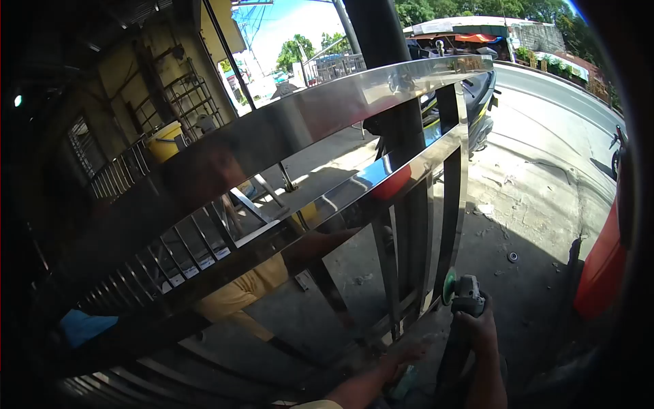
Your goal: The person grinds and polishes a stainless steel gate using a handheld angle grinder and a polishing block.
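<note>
My right hand [481,326] is wrapped round the head end of an angle grinder [467,294], whose dark body runs down below it. The grinder's green disc [449,286] faces the end upright of a shiny metal railing [300,126] and overlaps its edge in this view. Lower down, my left hand [406,356] reaches in from the bottom, fingers stretched toward the railing's lower corner and holding nothing that shows. The railing's polished flat bars slant across the view, mirroring a person in yellow clothing.
A dark post [381,34] stands behind the railing, with a parked motorcycle [480,102] beyond it. A red object [603,262] rises at the right edge. A small round disc [512,258] lies on the concrete floor. A yellow bucket [165,141] is at the back left.
</note>
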The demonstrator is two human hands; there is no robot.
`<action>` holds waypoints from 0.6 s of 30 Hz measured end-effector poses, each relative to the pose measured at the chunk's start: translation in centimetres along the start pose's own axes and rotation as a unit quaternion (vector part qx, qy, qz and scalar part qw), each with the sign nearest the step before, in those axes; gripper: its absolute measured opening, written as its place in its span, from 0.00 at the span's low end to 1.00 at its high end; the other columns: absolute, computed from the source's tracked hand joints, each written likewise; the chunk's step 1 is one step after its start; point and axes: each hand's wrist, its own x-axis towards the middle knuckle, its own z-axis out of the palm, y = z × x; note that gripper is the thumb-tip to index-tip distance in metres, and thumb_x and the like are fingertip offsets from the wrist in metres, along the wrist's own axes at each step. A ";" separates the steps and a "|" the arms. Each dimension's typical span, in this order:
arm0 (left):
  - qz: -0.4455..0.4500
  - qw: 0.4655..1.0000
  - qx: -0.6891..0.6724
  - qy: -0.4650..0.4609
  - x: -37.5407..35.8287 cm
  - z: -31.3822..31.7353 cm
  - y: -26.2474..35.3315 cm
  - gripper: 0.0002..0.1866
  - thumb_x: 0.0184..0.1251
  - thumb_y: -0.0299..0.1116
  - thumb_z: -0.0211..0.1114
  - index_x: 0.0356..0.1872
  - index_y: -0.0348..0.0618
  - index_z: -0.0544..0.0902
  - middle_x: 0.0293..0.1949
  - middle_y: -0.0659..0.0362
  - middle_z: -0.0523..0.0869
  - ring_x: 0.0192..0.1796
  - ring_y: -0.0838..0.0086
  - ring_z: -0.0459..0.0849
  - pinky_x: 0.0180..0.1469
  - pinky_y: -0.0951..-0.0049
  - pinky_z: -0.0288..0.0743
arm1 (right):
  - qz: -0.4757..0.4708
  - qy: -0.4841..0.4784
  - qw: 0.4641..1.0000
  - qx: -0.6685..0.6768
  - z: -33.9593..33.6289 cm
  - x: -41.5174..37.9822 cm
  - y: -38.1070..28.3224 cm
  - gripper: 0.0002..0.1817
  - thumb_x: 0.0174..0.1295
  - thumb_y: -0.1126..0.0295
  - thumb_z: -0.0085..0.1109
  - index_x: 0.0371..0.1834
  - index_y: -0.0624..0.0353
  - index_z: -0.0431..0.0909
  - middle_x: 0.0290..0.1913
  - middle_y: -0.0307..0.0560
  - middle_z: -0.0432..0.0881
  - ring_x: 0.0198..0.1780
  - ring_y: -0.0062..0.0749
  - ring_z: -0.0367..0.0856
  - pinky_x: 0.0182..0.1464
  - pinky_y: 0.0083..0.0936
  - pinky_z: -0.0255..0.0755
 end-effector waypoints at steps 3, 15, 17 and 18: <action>0.118 0.988 -0.101 -0.023 -10.3 1.8 11.6 0.41 0.76 0.52 0.64 0.80 0.43 0.58 0.64 0.54 0.79 0.64 0.67 0.80 0.64 0.64 0.76 | -0.031 -0.068 0.996 0.057 2.5 -0.5 -0.1 0.47 0.49 0.75 0.74 0.73 0.60 0.59 0.57 0.53 0.78 0.52 0.36 0.82 0.51 0.33 0.81; 0.338 0.907 -0.043 0.246 -30.6 7.8 17.7 0.50 0.57 0.32 0.78 0.79 0.43 0.58 0.57 0.55 0.81 0.57 0.67 0.83 0.61 0.66 0.76 | -0.098 -0.367 0.915 0.134 10.0 -8.6 0.7 0.53 0.62 0.49 0.71 0.81 0.62 0.49 0.71 0.55 0.71 0.73 0.40 0.69 0.74 0.34 0.61; 0.359 0.893 -0.036 0.269 -31.5 8.2 15.8 0.49 0.56 0.34 0.79 0.78 0.41 0.60 0.63 0.55 0.78 0.63 0.69 0.78 0.67 0.65 0.71 | 0.029 -0.457 0.869 0.190 8.9 -6.1 5.2 0.52 0.65 0.45 0.69 0.80 0.65 0.50 0.69 0.56 0.75 0.71 0.41 0.72 0.74 0.36 0.63; 0.370 0.884 -0.016 0.286 -32.5 8.5 15.6 0.49 0.56 0.34 0.79 0.78 0.41 0.61 0.65 0.56 0.76 0.65 0.69 0.77 0.69 0.64 0.70 | 0.117 -0.492 0.840 0.196 8.2 -3.1 9.2 0.51 0.65 0.44 0.68 0.79 0.66 0.51 0.67 0.56 0.78 0.69 0.43 0.75 0.72 0.37 0.65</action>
